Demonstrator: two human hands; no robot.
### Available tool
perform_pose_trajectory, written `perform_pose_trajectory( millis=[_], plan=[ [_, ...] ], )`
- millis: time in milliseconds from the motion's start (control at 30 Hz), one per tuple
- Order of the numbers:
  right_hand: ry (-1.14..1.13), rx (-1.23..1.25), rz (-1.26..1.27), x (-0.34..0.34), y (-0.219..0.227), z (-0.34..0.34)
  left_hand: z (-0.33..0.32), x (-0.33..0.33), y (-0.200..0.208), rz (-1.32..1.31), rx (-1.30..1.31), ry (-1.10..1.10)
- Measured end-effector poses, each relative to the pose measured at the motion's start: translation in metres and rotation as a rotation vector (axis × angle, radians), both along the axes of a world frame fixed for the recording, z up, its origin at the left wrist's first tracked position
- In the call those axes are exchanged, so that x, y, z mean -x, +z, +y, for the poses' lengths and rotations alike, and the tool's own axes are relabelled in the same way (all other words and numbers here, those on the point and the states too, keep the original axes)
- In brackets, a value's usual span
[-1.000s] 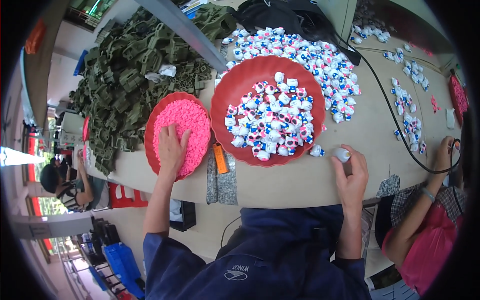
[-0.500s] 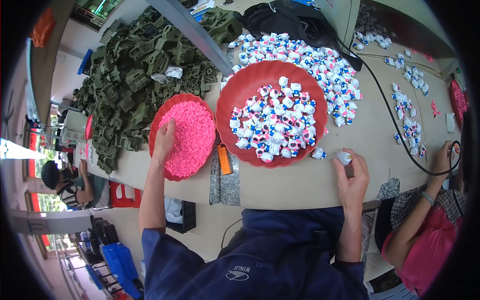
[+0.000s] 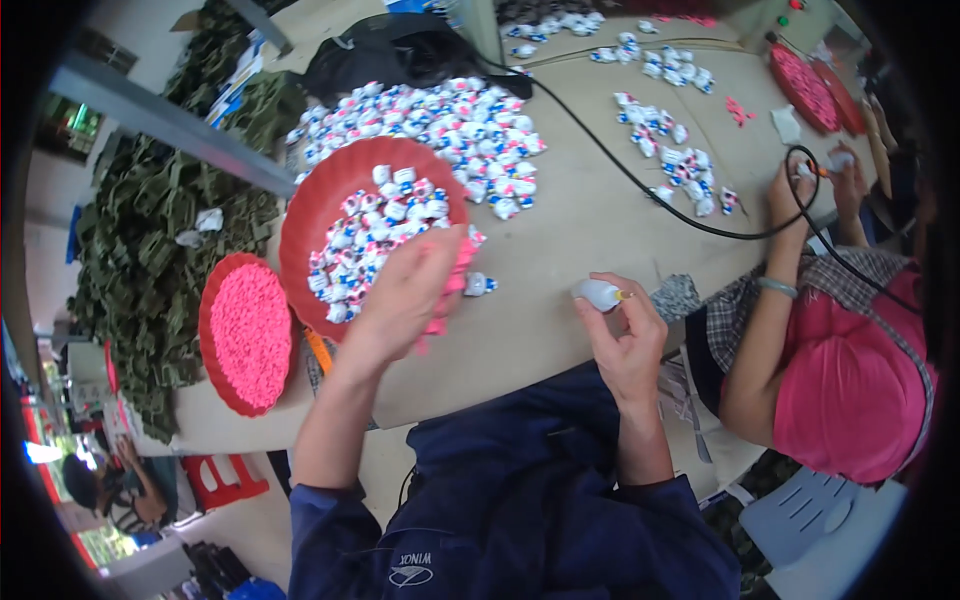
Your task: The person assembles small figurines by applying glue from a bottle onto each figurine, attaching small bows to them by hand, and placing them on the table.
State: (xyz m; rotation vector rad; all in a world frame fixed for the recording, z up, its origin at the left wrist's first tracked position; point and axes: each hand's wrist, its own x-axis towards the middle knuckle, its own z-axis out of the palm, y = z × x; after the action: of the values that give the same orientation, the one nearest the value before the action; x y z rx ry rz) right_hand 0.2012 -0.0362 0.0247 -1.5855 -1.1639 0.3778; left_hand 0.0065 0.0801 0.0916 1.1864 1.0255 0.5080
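My left hand [image 3: 405, 295] is closed on a bunch of small pink plastic pieces [image 3: 458, 280] that show along its far side; motion blurs it. It hangs over the near right edge of a large red scalloped bowl [image 3: 297, 240], covering part of it. White, blue and pink figurines [image 3: 365, 235] fill that bowl. One loose figurine [image 3: 480, 284] lies just right of the bowl. In my right hand [image 3: 632, 345] is a small white squeeze bottle [image 3: 600, 293] with a yellowish tip, held above the tabletop. Left of the large bowl, a smaller red bowl [image 3: 207, 315] contains many pink pieces.
More figurines [image 3: 500, 150] are heaped behind the large bowl. Dark green plastic parts [image 3: 130, 240] pile up at left, beneath a metal post [image 3: 170, 120]. A black cable [image 3: 600, 150] crosses the table. At right, a co-worker's hand [image 3: 790, 200] works beside small figurine groups [image 3: 690, 175].
My left hand has left the pink-piece bowl and moved right, carrying pink pieces past the large bowl. My right hand still holds the bottle. The whole view has swung to the right.
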Motion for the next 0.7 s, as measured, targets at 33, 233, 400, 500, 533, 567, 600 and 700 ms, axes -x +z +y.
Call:
perform_pose_trajectory(
  millis=[33,233,400,500,533,567,600,700],
  plan=[
    [-0.013,-0.005,-0.003,-0.004,-0.002,-0.004,0.0,-0.029,-0.013,0.113,-0.111,-0.021],
    [-0.08,0.019,-0.014,-0.022,0.001,-0.019,-0.004,-0.124,-0.089,0.667,-1.111,0.039],
    [-0.123,0.076,-0.016,-0.03,-0.007,-0.016,-0.012,-0.136,-0.098,0.799,-1.205,-0.062],
    [-0.151,0.077,0.03,-0.023,-0.017,-0.008,-0.012,-0.128,-0.09,0.707,-1.231,-0.069],
    [-0.167,0.052,0.052,-0.021,-0.02,-0.007,-0.012,-0.125,-0.089,0.641,-1.256,-0.053],
    [-0.183,0.025,0.073,-0.018,-0.021,-0.005,-0.011,-0.122,-0.088,0.636,-1.25,-0.055],
    [-0.186,0.032,0.068,-0.017,-0.023,-0.005,-0.01,-0.12,-0.088,0.591,-1.198,-0.063],
    [-0.153,0.024,0.05,-0.009,-0.024,-0.008,-0.002,-0.108,-0.091,0.477,-1.131,-0.097]
  ],
)
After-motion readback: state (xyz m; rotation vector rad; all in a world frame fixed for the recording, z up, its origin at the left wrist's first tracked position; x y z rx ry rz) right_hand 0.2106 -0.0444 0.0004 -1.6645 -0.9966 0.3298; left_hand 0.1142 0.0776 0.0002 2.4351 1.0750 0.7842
